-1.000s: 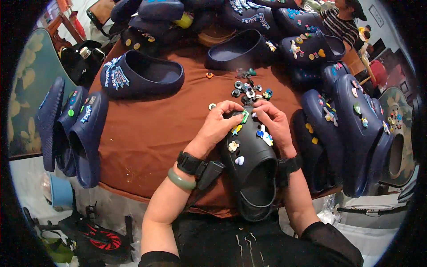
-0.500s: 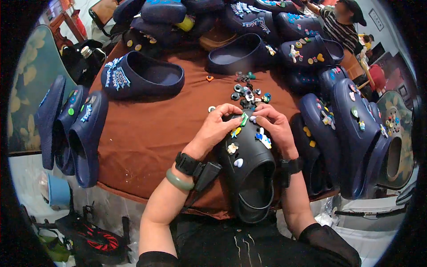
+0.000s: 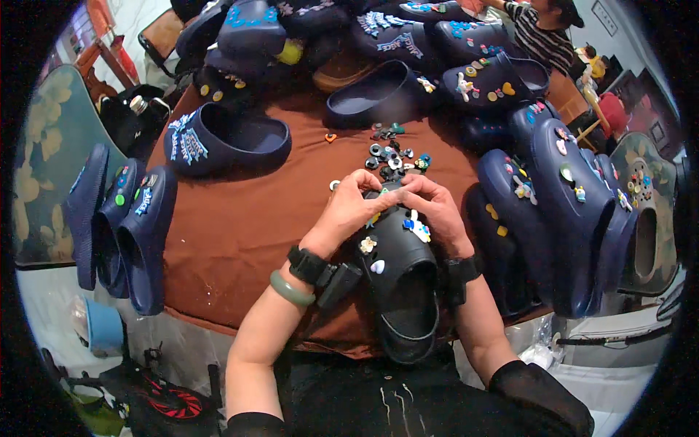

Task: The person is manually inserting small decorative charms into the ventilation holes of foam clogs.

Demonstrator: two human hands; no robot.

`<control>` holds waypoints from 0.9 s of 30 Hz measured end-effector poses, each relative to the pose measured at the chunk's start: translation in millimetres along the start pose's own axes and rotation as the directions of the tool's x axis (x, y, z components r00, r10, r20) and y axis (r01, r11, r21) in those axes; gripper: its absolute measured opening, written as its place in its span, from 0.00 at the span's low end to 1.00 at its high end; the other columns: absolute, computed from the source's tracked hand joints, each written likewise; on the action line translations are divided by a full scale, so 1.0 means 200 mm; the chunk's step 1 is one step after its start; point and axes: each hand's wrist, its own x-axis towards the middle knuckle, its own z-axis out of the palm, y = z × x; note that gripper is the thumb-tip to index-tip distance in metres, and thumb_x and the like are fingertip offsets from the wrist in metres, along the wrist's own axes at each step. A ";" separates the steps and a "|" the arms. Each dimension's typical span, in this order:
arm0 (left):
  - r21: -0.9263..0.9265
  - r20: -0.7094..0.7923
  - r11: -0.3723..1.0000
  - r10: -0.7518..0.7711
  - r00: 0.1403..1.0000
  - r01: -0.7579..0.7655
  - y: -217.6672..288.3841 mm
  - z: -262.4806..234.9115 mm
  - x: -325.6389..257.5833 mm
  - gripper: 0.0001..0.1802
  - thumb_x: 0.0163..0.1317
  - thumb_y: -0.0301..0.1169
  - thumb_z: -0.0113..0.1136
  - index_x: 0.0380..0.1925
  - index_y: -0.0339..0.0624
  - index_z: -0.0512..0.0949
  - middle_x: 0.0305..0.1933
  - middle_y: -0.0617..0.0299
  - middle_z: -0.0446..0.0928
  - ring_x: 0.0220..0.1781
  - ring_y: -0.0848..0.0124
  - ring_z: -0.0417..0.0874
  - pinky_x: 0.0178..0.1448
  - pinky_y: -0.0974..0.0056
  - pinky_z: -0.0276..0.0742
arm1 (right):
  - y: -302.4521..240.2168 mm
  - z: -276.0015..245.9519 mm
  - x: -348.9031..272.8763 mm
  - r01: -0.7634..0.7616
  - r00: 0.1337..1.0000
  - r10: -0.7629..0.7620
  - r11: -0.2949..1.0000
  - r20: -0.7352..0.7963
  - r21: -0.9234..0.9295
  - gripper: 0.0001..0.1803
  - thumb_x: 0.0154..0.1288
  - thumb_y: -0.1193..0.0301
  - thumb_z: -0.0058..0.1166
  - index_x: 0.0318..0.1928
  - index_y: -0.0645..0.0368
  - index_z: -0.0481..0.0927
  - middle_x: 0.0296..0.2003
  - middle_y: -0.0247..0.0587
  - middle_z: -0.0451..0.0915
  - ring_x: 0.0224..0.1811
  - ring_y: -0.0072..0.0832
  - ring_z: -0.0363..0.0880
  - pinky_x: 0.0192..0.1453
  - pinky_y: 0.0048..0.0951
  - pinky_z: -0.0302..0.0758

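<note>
A black clog (image 3: 397, 240) stands at the table's front edge, heel toward me and toe pointing away. Several charms sit in its holes: a white flower charm (image 3: 368, 245), a white heart charm (image 3: 377, 267) and a blue-and-white figure charm (image 3: 417, 227). My left hand (image 3: 354, 209) is closed over the left of the toe, a bit of green charm (image 3: 384, 191) showing by its fingers. My right hand (image 3: 435, 209) is closed over the right of the toe. The thumbs meet above the clog; whatever the fingertips hold is hidden.
Loose charms (image 3: 393, 156) lie just beyond the toe on the brown cloth (image 3: 240, 233). A navy clog (image 3: 226, 138) lies at the left, with more clogs standing at the left edge (image 3: 145, 240). Decorated navy clogs (image 3: 571, 211) crowd the right and back. A person (image 3: 542, 33) is at the far right.
My thumbs have come together over the toe, now covering the white charm and most of the green one. The view has shifted slightly; the clog stays between my hands.
</note>
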 end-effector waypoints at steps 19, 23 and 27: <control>0.036 0.264 0.938 -0.341 0.902 0.344 0.16 0.01 0.17 0.15 0.48 0.29 0.74 0.28 0.43 0.74 0.27 0.69 0.75 0.30 0.78 0.73 0.34 0.73 0.67 | 0.07 -0.06 0.01 -0.103 0.995 0.093 0.928 0.044 0.359 0.13 0.70 0.62 0.50 0.41 0.58 0.82 0.29 0.25 0.74 0.30 0.12 0.69 0.34 0.16 0.65; 0.109 0.247 0.969 -0.241 0.939 0.221 0.10 0.00 0.14 0.12 0.53 0.27 0.69 0.29 0.43 0.72 0.29 0.69 0.75 0.30 0.80 0.73 0.35 0.73 0.68 | 0.04 -0.04 0.04 -0.170 0.985 0.162 0.928 0.050 0.331 0.13 0.71 0.62 0.50 0.41 0.58 0.81 0.31 0.26 0.76 0.31 0.12 0.71 0.32 0.14 0.66; -0.001 0.209 0.947 -0.314 0.926 0.321 0.15 0.04 0.11 0.12 0.54 0.26 0.68 0.30 0.44 0.71 0.31 0.70 0.75 0.35 0.80 0.74 0.39 0.74 0.69 | 0.04 -0.06 0.02 -0.143 0.990 0.135 0.934 0.047 0.327 0.11 0.69 0.64 0.53 0.42 0.58 0.81 0.32 0.27 0.77 0.34 0.13 0.73 0.37 0.16 0.71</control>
